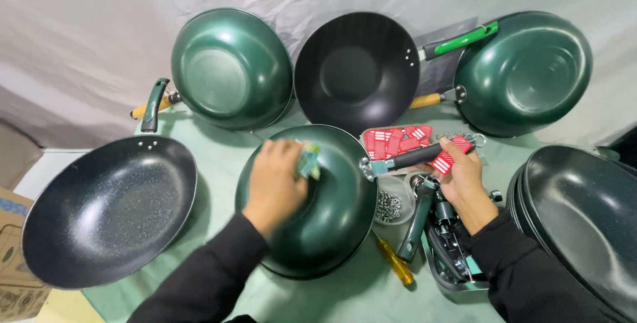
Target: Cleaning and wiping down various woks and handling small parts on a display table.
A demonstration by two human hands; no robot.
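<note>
A dark green wok [332,223] lies bottom-up on the pale green table cover in the middle. My left hand [277,180] presses a small green-yellow cloth [308,162] against its upturned underside. My right hand [464,176] grips the wok's black handle [415,156] at the right, and a red tag [443,161] sits under the fingers. Both sleeves are black.
Other woks surround it: a black speckled one [106,207] at left, green ones [231,67] [524,71] and a black one [355,67] leaning on the white backdrop, stacked black ones [584,217] at right. Red tags [395,140], a bowl of screws [390,205], a yellow screwdriver [396,263] and loose handles [444,243] lie near my right hand.
</note>
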